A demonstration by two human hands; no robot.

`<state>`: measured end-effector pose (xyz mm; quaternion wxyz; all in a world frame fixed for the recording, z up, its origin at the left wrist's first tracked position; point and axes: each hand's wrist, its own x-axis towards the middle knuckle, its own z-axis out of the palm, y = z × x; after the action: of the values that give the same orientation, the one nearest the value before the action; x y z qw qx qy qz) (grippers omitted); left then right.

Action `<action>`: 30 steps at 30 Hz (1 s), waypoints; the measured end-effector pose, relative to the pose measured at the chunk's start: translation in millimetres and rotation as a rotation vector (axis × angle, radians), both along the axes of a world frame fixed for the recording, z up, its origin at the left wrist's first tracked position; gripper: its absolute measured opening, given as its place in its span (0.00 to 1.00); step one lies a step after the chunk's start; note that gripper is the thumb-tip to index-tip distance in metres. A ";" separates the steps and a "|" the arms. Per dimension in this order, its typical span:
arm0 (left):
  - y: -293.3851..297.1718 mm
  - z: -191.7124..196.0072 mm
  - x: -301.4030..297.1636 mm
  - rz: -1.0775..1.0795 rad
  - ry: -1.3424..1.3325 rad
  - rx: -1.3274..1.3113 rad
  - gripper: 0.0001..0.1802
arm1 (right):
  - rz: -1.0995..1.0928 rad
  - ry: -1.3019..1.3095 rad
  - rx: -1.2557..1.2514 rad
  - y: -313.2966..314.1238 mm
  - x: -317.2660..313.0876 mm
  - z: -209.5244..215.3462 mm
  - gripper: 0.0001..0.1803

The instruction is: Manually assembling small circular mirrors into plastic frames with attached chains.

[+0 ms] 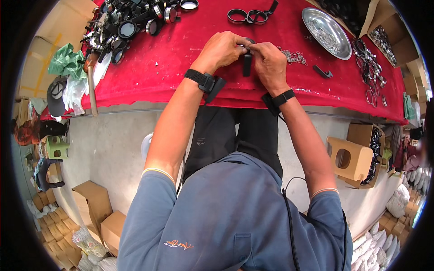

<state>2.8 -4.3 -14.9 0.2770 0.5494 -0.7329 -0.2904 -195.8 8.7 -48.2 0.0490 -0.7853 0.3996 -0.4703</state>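
Note:
Over the red cloth, my left hand (221, 50) and my right hand (270, 64) meet fingertip to fingertip. Both are closed around a small black part with a flat black handle (247, 66) that hangs down between them. Fingers cover most of its upper end, so I cannot make out any smaller piece there. Just right of my right hand lies a scatter of small metal clips (294, 57). A loose black handle (322, 71) rests farther right. Beyond my hands sit two joined black-and-silver rings (247, 17) with a black handle sticking up.
A heap of black and silver round parts (127, 29) covers the far left. An oval metal tray (312, 19) holds small metal pieces, with metal rings (370, 74) beside it. A wooden-handled tool (91, 86) hangs over the left edge. Cardboard boxes (92, 203) stand below.

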 end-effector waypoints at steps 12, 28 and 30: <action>-0.3 0.1 2.6 -0.009 -0.033 -0.117 0.16 | -0.016 -0.016 -0.062 3.0 5.7 0.2 0.07; 3.6 -4.1 2.9 -0.006 -0.050 -0.158 0.17 | -0.015 -0.150 -0.030 13.0 15.4 -3.3 0.11; 7.8 0.7 -0.5 0.001 -0.079 -0.169 0.17 | -0.026 -0.160 -0.015 15.0 14.9 -2.9 0.11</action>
<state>2.4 3.5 -14.1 0.2932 0.5357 -0.7648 -0.2055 -180.9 23.8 -51.1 0.0688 -0.7404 0.4011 -0.5350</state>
